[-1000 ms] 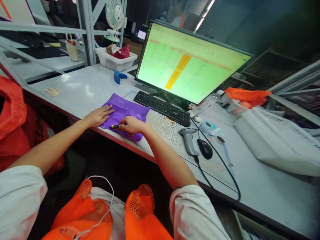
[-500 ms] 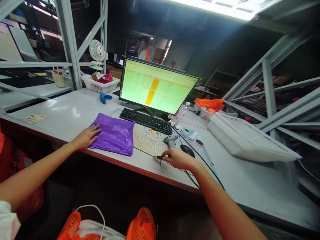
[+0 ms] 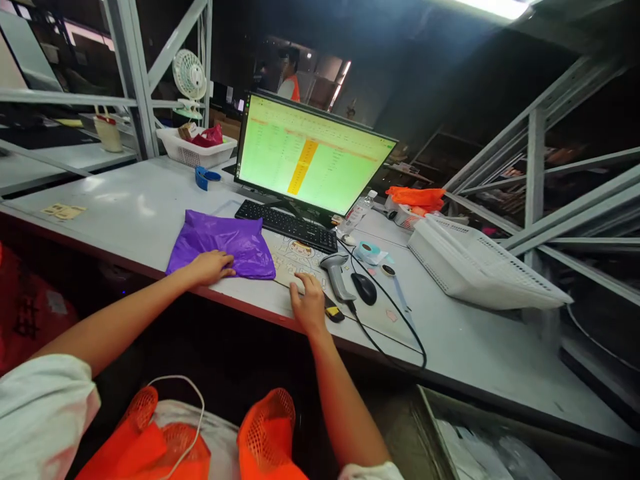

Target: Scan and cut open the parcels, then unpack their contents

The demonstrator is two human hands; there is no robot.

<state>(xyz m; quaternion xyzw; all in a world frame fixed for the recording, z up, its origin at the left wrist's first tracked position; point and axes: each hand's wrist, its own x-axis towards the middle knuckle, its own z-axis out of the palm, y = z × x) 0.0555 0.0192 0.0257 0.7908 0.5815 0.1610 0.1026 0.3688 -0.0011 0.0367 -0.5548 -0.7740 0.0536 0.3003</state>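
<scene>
A purple plastic bag (image 3: 240, 233) lies wrinkled near the desk's front edge. My left hand (image 3: 213, 268) is on its near side, fingers bent and closed on the plastic; part of the grip is hidden. Right of the bag, my right hand (image 3: 309, 301) hovers low over the edge of a printed desk mat (image 3: 283, 257), with its fingers apart and nothing in them. Beside that hand, a black and yellow utility knife (image 3: 334, 312) rests on the desk. A grey barcode scanner (image 3: 337, 277) stands just beyond it.
Behind the bag are a black keyboard (image 3: 287, 225) and a monitor (image 3: 310, 160). A black mouse (image 3: 365, 288), a cable and tape rolls (image 3: 369, 249) lie at the right. White plastic baskets (image 3: 480, 267) stand farther right. A blue tape dispenser (image 3: 205, 177) sits at the back left.
My right hand has let go of the utility knife and moved left toward the bag. My left hand has shifted right along the bag's near side, and the bag is more creased.
</scene>
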